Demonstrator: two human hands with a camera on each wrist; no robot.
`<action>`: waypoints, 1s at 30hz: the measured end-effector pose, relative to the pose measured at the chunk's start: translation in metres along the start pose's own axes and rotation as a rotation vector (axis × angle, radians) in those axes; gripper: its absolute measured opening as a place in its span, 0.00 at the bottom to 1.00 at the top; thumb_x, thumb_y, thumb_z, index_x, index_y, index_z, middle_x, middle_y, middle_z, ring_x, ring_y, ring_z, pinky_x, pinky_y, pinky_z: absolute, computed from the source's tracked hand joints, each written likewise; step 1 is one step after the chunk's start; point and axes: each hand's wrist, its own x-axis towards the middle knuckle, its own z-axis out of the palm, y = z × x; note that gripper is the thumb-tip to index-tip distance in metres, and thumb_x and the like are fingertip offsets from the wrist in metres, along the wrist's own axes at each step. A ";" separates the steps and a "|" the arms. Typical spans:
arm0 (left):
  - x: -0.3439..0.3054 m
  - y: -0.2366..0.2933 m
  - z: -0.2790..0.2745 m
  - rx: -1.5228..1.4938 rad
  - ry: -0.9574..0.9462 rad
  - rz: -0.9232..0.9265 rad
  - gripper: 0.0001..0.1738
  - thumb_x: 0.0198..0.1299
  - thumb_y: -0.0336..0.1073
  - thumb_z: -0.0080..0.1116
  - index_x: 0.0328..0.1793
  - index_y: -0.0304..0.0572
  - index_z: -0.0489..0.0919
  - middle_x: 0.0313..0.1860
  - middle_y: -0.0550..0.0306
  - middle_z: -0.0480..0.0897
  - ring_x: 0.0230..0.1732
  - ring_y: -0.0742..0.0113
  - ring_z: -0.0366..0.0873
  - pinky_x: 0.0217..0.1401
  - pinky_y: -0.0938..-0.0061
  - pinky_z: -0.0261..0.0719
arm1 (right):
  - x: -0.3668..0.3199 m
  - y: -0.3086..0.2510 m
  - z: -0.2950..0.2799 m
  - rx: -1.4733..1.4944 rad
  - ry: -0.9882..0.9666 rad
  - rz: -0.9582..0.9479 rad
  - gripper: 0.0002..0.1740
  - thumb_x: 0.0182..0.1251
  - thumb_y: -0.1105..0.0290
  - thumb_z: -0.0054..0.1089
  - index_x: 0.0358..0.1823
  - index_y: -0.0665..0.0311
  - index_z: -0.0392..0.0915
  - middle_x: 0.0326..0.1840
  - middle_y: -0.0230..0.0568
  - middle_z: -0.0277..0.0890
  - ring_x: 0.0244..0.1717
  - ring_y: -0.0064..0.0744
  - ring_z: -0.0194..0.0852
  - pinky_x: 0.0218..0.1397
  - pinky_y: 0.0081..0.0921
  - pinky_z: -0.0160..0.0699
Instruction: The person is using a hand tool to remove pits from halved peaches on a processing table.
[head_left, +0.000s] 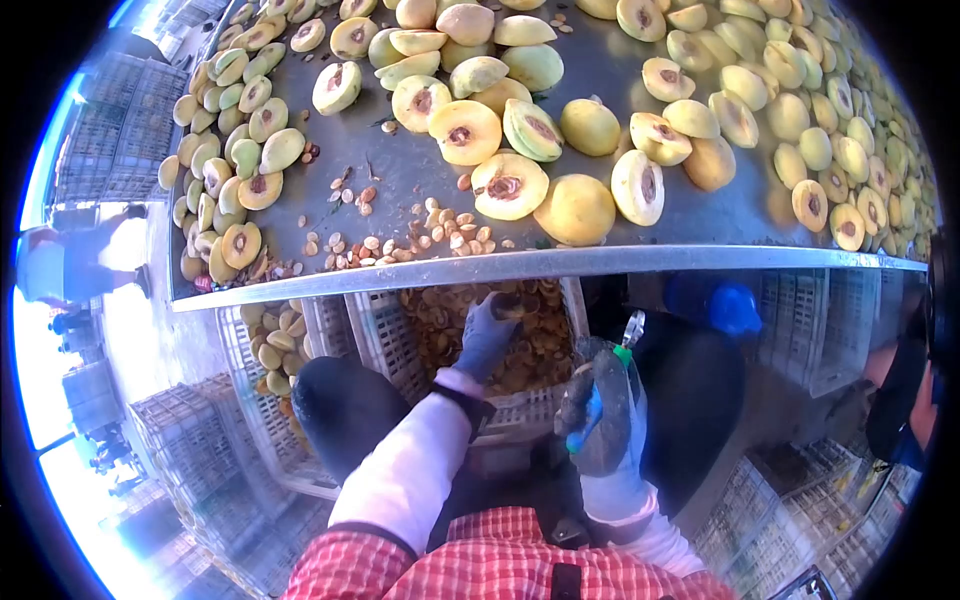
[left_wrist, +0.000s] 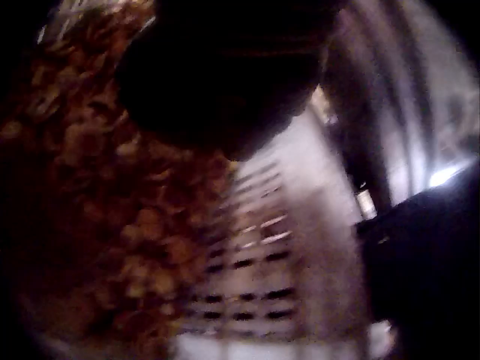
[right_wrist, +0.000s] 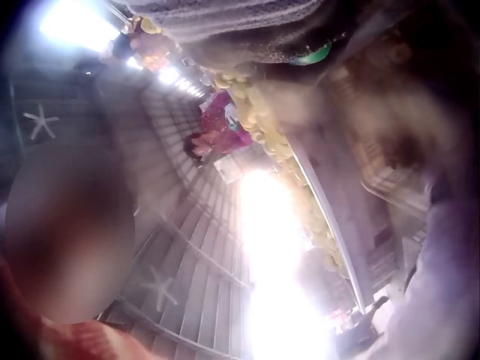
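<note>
A checked shirt [head_left: 490, 530] faces a slatted crate [head_left: 525, 408] between dark knees [head_left: 350, 405].

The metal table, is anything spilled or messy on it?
Yes, a little. Loose brown pits lie scattered near the table's front edge. They look messy because they sit on the bare metal table, outside the cut fruit halves. They may just be leftovers from cutting.
</note>
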 end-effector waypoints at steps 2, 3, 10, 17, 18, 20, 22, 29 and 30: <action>-0.046 0.046 -0.029 -0.533 -0.129 -0.005 0.23 0.53 0.31 0.65 0.57 0.35 0.76 0.55 0.49 0.78 0.53 0.58 0.78 0.57 0.70 0.74 | 0.003 0.001 0.006 -0.050 0.051 -0.001 0.17 0.69 0.63 0.60 0.54 0.64 0.73 0.22 0.34 0.73 0.16 0.23 0.69 0.17 0.19 0.69; -0.068 0.068 -0.048 -0.397 -0.159 0.235 0.21 0.53 0.30 0.65 0.54 0.37 0.78 0.54 0.50 0.77 0.49 0.58 0.77 0.55 0.68 0.75 | 0.001 0.002 0.007 -0.079 0.073 0.000 0.17 0.69 0.64 0.61 0.53 0.64 0.73 0.22 0.33 0.73 0.16 0.23 0.69 0.17 0.19 0.68; -0.163 0.117 -0.101 -0.197 -0.038 0.580 0.42 0.47 0.26 0.72 0.69 0.35 0.63 0.62 0.46 0.70 0.62 0.57 0.72 0.65 0.68 0.70 | -0.013 0.021 0.005 -0.476 -0.285 0.144 0.16 0.65 0.71 0.65 0.50 0.67 0.73 0.41 0.31 0.74 0.41 0.15 0.71 0.44 0.14 0.73; -0.205 0.124 -0.070 -1.068 0.015 0.452 0.46 0.53 0.40 0.66 0.75 0.33 0.56 0.70 0.47 0.66 0.69 0.57 0.66 0.74 0.67 0.60 | -0.038 0.058 0.009 -0.111 -0.284 -0.101 0.14 0.66 0.74 0.60 0.51 0.65 0.71 0.43 0.30 0.71 0.43 0.17 0.70 0.47 0.15 0.72; -0.208 0.124 -0.071 -1.029 0.038 0.467 0.43 0.55 0.41 0.65 0.74 0.33 0.58 0.68 0.47 0.68 0.67 0.59 0.67 0.72 0.68 0.62 | -0.039 0.057 0.008 -0.131 -0.346 -0.063 0.14 0.66 0.74 0.60 0.52 0.65 0.71 0.46 0.31 0.70 0.45 0.17 0.69 0.48 0.15 0.72; -0.210 0.125 -0.077 -0.954 0.085 0.494 0.38 0.59 0.43 0.63 0.71 0.34 0.62 0.63 0.48 0.71 0.63 0.62 0.71 0.68 0.69 0.67 | -0.040 0.056 0.009 -0.260 -0.361 -0.158 0.15 0.65 0.72 0.62 0.50 0.66 0.71 0.42 0.33 0.71 0.43 0.17 0.70 0.46 0.17 0.73; -0.213 0.126 -0.082 -0.886 0.163 0.439 0.30 0.64 0.46 0.59 0.66 0.36 0.67 0.56 0.51 0.75 0.56 0.65 0.75 0.61 0.73 0.73 | -0.044 0.050 0.010 -0.499 -0.378 -0.247 0.15 0.65 0.70 0.62 0.49 0.66 0.71 0.38 0.37 0.73 0.39 0.20 0.73 0.43 0.20 0.74; -0.215 0.134 -0.075 -0.696 0.369 0.416 0.25 0.72 0.50 0.47 0.62 0.36 0.73 0.51 0.54 0.79 0.49 0.72 0.76 0.54 0.77 0.76 | -0.072 0.027 0.015 -1.115 -0.489 -0.685 0.12 0.67 0.66 0.59 0.43 0.67 0.71 0.27 0.54 0.74 0.29 0.53 0.79 0.31 0.35 0.75; -0.214 0.132 -0.074 -0.639 0.381 0.451 0.25 0.73 0.49 0.46 0.62 0.36 0.73 0.51 0.54 0.79 0.50 0.71 0.76 0.55 0.77 0.75 | -0.072 0.029 0.013 -1.151 -0.474 -0.693 0.12 0.67 0.65 0.58 0.43 0.67 0.71 0.27 0.55 0.74 0.29 0.54 0.79 0.30 0.36 0.75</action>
